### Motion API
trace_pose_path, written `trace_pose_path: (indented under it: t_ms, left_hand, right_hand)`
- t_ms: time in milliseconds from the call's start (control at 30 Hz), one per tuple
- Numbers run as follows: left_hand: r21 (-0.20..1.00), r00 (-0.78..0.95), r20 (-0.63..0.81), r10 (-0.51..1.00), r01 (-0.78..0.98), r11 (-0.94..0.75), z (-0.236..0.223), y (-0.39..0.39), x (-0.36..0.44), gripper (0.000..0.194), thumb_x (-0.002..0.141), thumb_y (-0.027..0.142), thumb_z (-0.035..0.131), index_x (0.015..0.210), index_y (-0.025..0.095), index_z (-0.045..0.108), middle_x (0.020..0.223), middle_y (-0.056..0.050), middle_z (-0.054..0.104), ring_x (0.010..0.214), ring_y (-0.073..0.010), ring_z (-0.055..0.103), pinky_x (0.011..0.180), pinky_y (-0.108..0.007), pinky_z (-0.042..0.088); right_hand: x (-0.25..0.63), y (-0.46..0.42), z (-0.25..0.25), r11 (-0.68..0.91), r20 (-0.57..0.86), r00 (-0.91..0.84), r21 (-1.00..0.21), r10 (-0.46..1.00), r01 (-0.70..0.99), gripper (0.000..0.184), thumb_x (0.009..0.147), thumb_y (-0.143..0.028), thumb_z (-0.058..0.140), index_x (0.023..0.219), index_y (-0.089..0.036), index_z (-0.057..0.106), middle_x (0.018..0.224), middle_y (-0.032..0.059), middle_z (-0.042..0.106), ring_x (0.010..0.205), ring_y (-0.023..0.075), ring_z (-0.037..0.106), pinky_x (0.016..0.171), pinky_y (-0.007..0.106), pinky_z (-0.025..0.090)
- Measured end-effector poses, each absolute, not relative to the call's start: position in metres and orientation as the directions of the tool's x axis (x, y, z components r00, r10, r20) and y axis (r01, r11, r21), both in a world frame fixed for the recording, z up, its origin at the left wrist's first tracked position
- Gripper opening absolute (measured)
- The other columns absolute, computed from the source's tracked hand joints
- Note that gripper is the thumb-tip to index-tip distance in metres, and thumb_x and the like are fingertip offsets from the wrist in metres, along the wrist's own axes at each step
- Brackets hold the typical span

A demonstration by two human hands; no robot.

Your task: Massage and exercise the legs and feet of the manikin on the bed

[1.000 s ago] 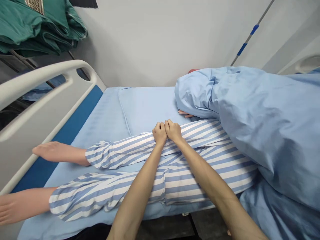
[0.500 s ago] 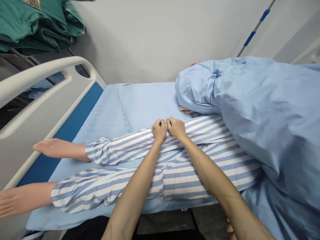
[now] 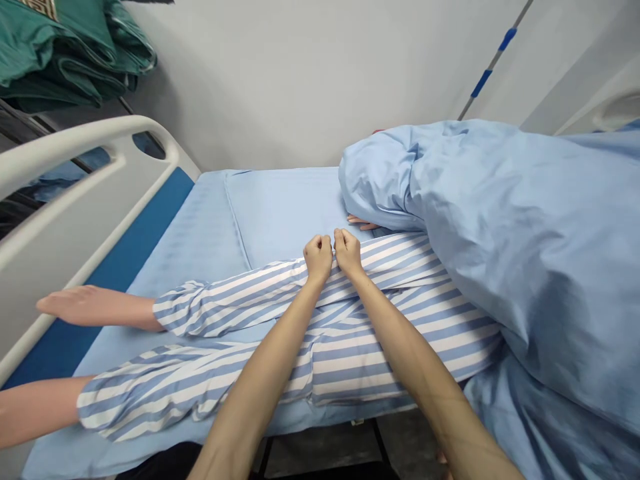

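On my feed the left hand (image 3: 318,260) and the right hand (image 3: 347,253) sit side by side near the middle of the bed, each grip curled tight and closed on a fold of the striped pyjama trousers (image 3: 380,313); the knuckles almost meet, and the curled fingers hide exactly how much cloth each one pinches. The trousers cover the legs of a mannequin (image 3: 95,305) lying along the bed, its bare feet reaching towards the white footboard (image 3: 75,160), with the lower foot cut off by the left edge of my frame. A blue duvet (image 3: 505,247) covers the upper body and blocks my view of everything towards the head of the bed; only a few mannequin fingers (image 3: 360,221) poke out from under its near fold, and a small red patch (image 3: 379,131) behind it is too hidden to name. My own forearms cross the lower trouser leg and cover part of it; something pale (image 3: 441,458) by the lower edge of the bed, beneath the right forearm, is too cut off to make out. A blue bedsheet (image 3: 195,247) lines the bed, and folded green cloth (image 3: 55,53) sits on a rack beyond the footboard, cut off by the top corner.
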State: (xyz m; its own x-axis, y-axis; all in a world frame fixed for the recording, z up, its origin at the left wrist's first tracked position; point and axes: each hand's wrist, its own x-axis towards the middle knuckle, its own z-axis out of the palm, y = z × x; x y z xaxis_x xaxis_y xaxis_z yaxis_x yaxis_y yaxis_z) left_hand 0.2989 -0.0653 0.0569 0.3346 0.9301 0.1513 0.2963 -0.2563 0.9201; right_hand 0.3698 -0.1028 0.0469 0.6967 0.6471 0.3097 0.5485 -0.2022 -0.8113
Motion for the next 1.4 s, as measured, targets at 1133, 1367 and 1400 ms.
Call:
trace_pose_path:
  t_ms: [1133, 1367, 1400]
  left_hand:
    - [0.973, 0.455, 0.218, 0.864, -0.17, -0.157, 0.077, -0.074, 0.305, 0.039, 0.088, 0.037, 0.043, 0.053, 0.02, 0.044, 0.049, 0.003, 0.046, 0.049, -0.0102, 0.042, 0.056, -0.024, 0.036]
    - [0.891, 0.321, 0.199, 0.926, 0.334, -0.308, 0.047, -0.073, 0.324, 0.038, 0.092, 0.031, 0.043, 0.055, 0.021, 0.042, 0.056, 0.0, 0.055, 0.058, -0.0133, 0.049, 0.062, -0.027, 0.032]
    - [0.856, 0.328, 0.19, 0.925, 0.406, -0.32, 0.043, -0.073, 0.324, 0.037, 0.092, 0.03, 0.044, 0.056, 0.021, 0.043, 0.059, -0.001, 0.057, 0.06, -0.014, 0.049, 0.063, -0.027, 0.031]
  right_hand:
    - [0.391, -0.108, 0.049, -0.029, 0.374, 0.705, -0.872, 0.602, 0.488, 0.043, 0.091, -0.041, 0.044, 0.055, -0.022, 0.03, 0.049, -0.0062, 0.031, 0.053, 0.0108, 0.031, 0.054, 0.026, 0.025]
    - [0.389, -0.107, 0.043, -0.06, 0.37, 0.704, -0.861, 0.607, 0.505, 0.04, 0.092, -0.039, 0.041, 0.057, -0.023, 0.029, 0.051, -0.0062, 0.033, 0.053, 0.0106, 0.033, 0.055, 0.026, 0.027]
    - [0.388, -0.108, 0.044, -0.088, 0.369, 0.702, -0.849, 0.609, 0.522, 0.04, 0.092, -0.038, 0.041, 0.058, -0.023, 0.028, 0.051, -0.0061, 0.033, 0.053, 0.0108, 0.033, 0.055, 0.026, 0.027]
